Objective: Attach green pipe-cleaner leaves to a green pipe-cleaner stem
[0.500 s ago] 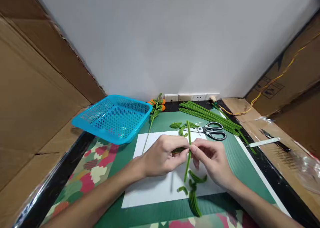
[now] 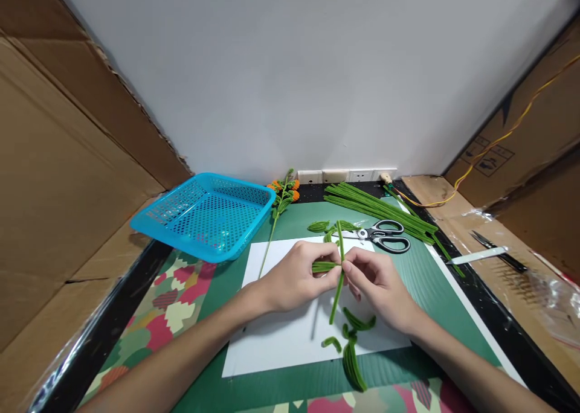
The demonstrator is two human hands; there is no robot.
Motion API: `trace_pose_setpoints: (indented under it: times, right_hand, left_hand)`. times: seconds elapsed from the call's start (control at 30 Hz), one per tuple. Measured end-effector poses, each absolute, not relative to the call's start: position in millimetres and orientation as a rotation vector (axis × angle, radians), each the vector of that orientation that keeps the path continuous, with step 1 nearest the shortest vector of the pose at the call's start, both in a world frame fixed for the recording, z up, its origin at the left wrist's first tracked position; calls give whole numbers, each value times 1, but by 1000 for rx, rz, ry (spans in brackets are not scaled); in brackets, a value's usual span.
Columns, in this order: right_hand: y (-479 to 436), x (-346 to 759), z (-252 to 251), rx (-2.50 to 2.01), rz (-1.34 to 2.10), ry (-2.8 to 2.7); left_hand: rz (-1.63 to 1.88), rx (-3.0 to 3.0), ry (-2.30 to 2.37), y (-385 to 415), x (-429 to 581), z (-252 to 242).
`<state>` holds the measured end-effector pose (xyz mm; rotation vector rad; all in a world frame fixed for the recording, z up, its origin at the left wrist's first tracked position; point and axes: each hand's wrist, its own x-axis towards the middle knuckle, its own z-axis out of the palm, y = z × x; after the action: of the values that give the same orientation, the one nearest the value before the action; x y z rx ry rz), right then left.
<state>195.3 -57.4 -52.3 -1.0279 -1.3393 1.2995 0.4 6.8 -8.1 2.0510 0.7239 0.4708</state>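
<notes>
White paper (image 2: 267, 349) lies on a green mat (image 2: 441, 292) by a gray wall (image 2: 290, 75). Over the paper, the left hand (image 2: 303, 277) pinches a bunch of green pipe cleaners (image 2: 323, 267). Fingertips of the right hand (image 2: 378, 283) pinch where 1 long green pipe cleaner (image 2: 340, 238) crosses the bunch's end. Scissors (image 2: 375, 235) lie just behind, and a blue basket (image 2: 181, 240) sits left.

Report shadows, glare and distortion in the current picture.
Head view: soft shadow on the white paper below the left hand; head view: bright streaks of glare along the black table edge at lower left; head view: apparent wide-angle stretching toward the corners.
</notes>
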Motion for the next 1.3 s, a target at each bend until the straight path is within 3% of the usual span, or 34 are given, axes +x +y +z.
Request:
trace_pose_setpoints:
  times: [0.43, 1.0, 1.3]
  right_hand:
    - [-55, 198, -56, -1044, 1010, -1310]
    - [-59, 202, -53, -1009, 1299, -1540]
    - [-58, 206, -47, -1083, 1125, -1652]
  left_hand:
    - [554, 1455, 764, 15, 7, -15]
    - [584, 1487, 722, 8, 11, -13]
    - [610, 1601, 797, 6, 11, -10]
